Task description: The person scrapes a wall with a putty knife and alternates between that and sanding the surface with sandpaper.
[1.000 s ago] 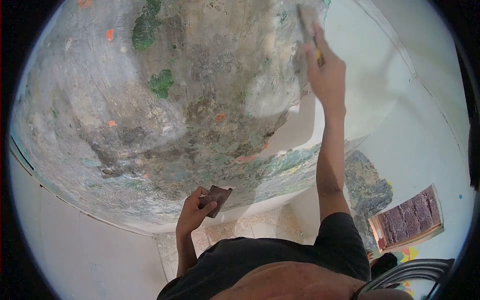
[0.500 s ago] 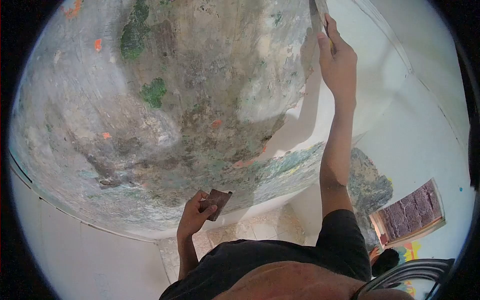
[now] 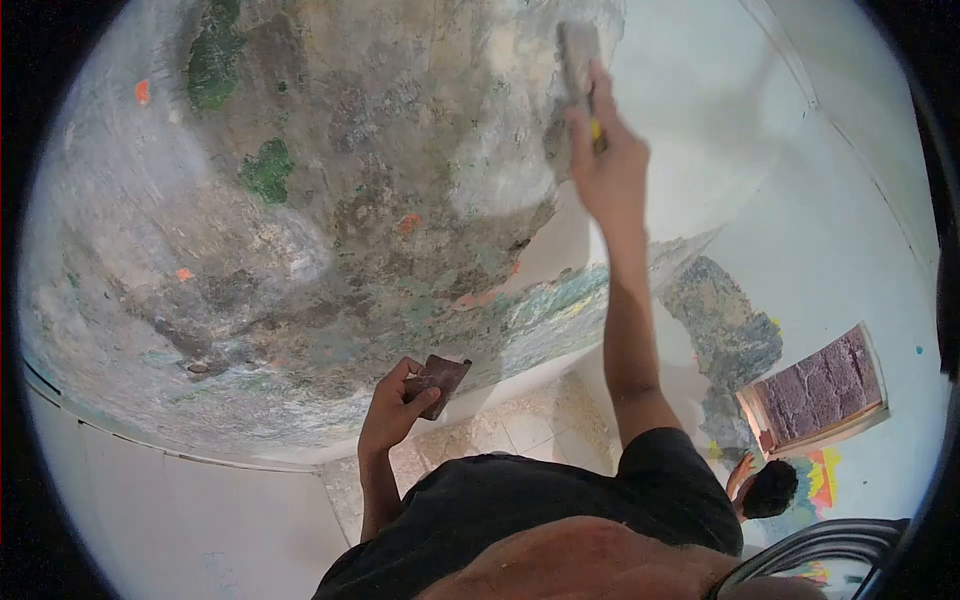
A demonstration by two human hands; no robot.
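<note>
In front of me curves a wall (image 3: 350, 150) with patchy grey, green and orange remains of old paint, bordered by smooth white on the right. My right hand (image 3: 612, 170), arm raised, is closed around a scraper (image 3: 578, 60) with a bit of yellow on its handle. The scraper's blade lies over the edge between bare grey and white; whether it touches is hard to tell. Lower down, my left hand (image 3: 388, 412) pinches a curled piece of brown sandpaper (image 3: 442, 383) near the wall's lower part.
At lower right another person (image 3: 770, 488) has a hand up by the wall. Above them is a framed opening (image 3: 820, 390) showing rough brick. Black cables (image 3: 850, 545) loop at the bottom right. A tiled floor (image 3: 530, 430) shows below the wall.
My right hand has moved left and down with the scraper, from the white border onto the patchy area. The left hand keeps the sandpaper, nearly unmoved. The other person's head shows more.
</note>
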